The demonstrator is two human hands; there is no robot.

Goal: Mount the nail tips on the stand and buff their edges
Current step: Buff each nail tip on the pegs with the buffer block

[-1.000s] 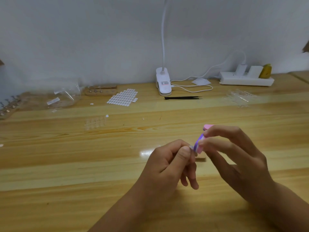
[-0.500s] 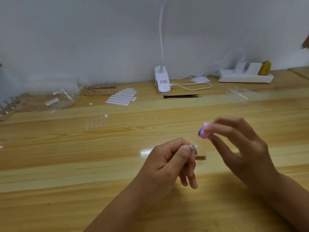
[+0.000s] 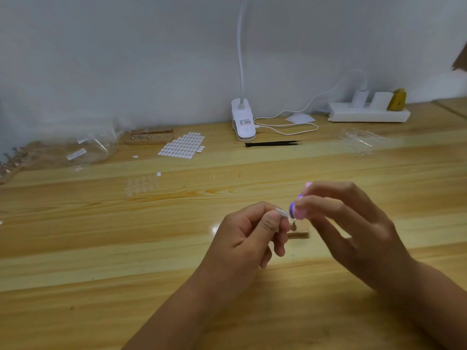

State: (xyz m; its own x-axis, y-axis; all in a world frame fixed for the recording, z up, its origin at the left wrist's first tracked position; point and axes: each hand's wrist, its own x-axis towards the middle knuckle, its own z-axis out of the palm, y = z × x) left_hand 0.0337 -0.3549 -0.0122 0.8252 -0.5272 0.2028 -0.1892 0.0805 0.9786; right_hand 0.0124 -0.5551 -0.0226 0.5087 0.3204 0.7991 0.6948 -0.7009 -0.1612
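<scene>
Wooden worktop [image 3: 101,248] fills the frame. Centre-low, the right hand [image 3: 353,228] pinches a pink-purple buffer [image 3: 294,210]; the left hand [image 3: 247,238] clamps its grip on a nail tip [image 3: 282,212] just beside it. Buffing looks in hand; next calls for light edge strokes. The stand [image 3: 302,231] is mostly hidden; contact unclear.
</scene>
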